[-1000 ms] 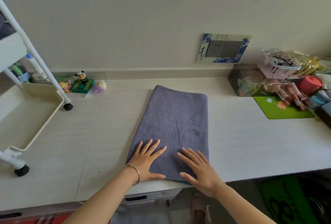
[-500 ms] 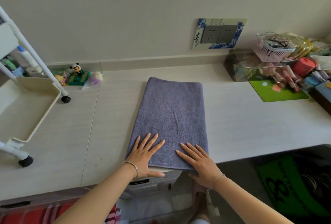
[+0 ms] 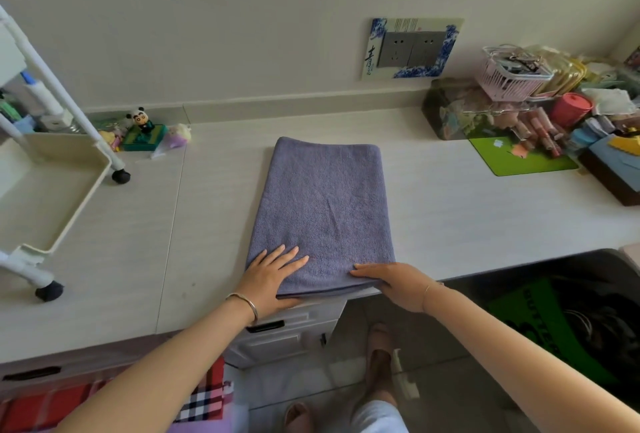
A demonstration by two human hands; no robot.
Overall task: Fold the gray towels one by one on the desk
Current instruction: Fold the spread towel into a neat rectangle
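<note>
Pressing flat on the near left corner of the towel (image 3: 322,204), the left hand (image 3: 272,280) lay with fingers straight and spread, its grip open and holding nothing, probably to pin the cloth against sliding; the right hand (image 3: 394,285) rested on the near right corner with its fingers laid along the edge, but its thumb was hidden, so I could not tell whether its grip pinched the corner or merely pressed it; the towel, already a long doubled strip, lay in the middle of the table (image 3: 450,224), its near end at the front edge and its far end toward the wall; both hands at that end suggested the next fold would carry it away from the person; a white cart (image 3: 52,190) stood well apart on the left, a green mat (image 3: 519,160) on the right.
</note>
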